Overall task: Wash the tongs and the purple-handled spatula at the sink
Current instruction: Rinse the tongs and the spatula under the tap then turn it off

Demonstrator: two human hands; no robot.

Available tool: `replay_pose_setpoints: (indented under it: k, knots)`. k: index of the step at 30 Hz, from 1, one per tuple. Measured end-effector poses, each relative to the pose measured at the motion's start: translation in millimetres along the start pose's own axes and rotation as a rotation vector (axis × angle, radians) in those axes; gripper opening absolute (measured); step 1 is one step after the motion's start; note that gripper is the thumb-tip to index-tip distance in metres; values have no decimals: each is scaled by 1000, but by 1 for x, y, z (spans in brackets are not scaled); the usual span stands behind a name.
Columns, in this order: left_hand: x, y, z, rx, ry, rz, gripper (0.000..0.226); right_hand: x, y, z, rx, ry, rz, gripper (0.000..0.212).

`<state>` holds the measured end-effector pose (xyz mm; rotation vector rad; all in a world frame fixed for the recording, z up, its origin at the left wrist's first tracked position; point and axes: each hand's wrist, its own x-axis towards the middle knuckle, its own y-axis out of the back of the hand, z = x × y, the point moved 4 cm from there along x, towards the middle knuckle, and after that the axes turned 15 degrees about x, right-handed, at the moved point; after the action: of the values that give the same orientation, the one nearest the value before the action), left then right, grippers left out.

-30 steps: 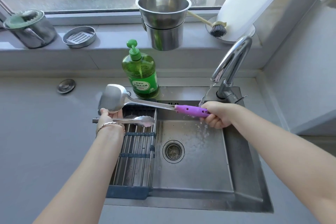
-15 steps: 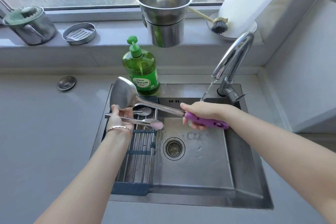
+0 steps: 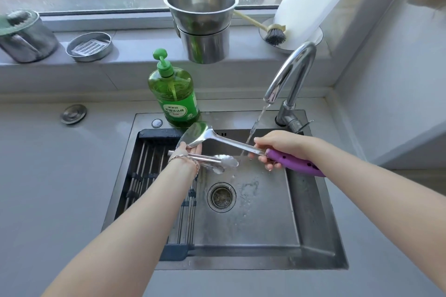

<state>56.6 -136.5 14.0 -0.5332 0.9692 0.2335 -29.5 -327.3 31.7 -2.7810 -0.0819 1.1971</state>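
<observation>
My left hand (image 3: pixel 189 152) had its grip closed round the tongs (image 3: pixel 214 159) above the sink (image 3: pixel 316 224), fingertips against the blade of the spatula (image 3: pixel 199 134). Water from the tap (image 3: pixel 297 67) struck the spatula's shaft, and my right hand (image 3: pixel 277 146) had its grip wrapped round the purple handle.

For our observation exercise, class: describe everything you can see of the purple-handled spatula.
The spatula has a broad, shiny metal blade, a slim metal shaft and a purple handle with small dark holes. It lies nearly level above the sink, blade to the left. The right hand grips it where shaft meets handle; the left hand, also holding the tongs, touches the blade's lower edge. Water from the tap runs onto the shaft.
</observation>
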Motion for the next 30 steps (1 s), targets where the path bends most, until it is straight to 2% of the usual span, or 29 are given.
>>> replay_pose_setpoints:
  k: [7,12,17,20,22,25,28,30]
  knots:
    - [4,-2,7,-27,3,5,28,9,-7,-22,-66,-2,-12,35]
    - [16,18,10,-28,37,70,31,12,-17,-29,-181,8,-4,38]
    - [12,29,-15,79,140,6,33,-16,-16,-15,-547,156,80,38]
    - [10,32,-32,325,151,-20,38,-38,-12,-10,-729,175,173,35]
    - [7,33,-39,425,130,-3,45,-52,-13,-12,-961,218,263,29]
    - [1,29,-42,499,54,-38,66,-70,-21,-10,-1397,316,403,37]
    - [5,29,-43,651,24,16,52,-77,-30,6,-1572,404,462,32]
    - [11,28,-46,738,11,38,36,-82,-33,11,-1576,492,584,23]
